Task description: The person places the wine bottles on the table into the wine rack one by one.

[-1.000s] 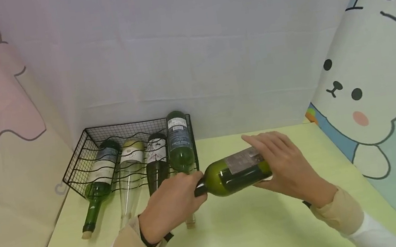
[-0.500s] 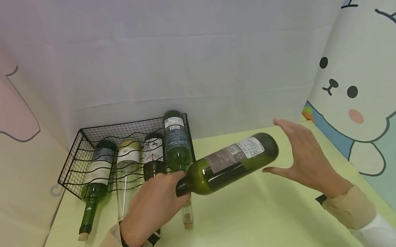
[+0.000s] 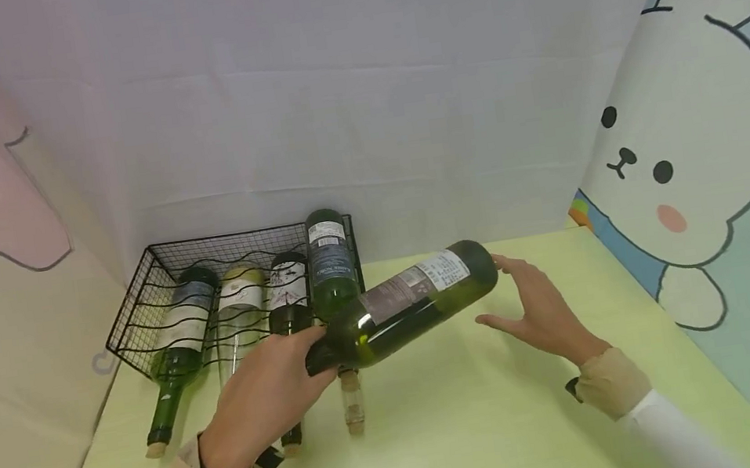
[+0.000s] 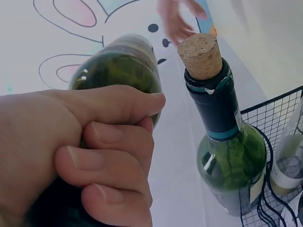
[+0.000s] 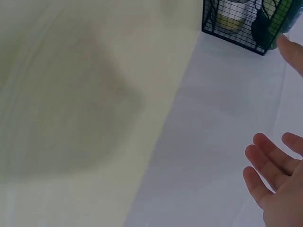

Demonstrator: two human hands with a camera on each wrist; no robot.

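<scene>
My left hand (image 3: 259,407) grips a green wine bottle (image 3: 405,301) by its dark neck and holds it aslant above the table, base up to the right. In the left wrist view its fingers (image 4: 111,161) are curled round that neck. By the bottle's base is my right hand (image 3: 546,318), thumb spread from the fingers; whether a fingertip touches the glass I cannot tell. The right wrist view shows that hand (image 5: 284,189) with nothing in its grasp. A corked green bottle (image 3: 332,271) lies at the right end of the black wire rack (image 3: 151,251), partly behind the held one.
Also in the rack lie a green bottle (image 3: 177,355) at the left, a clear bottle (image 3: 233,324) and a dark bottle (image 3: 289,293), necks toward me. Their corked ends jut over the pale green table (image 3: 478,426). A white cloth (image 3: 366,109) hangs behind.
My right hand has let go of the bottle's base, drawn off to the right and come back close to it. My left hand has carried the bottle left toward the rack, tilting it more.
</scene>
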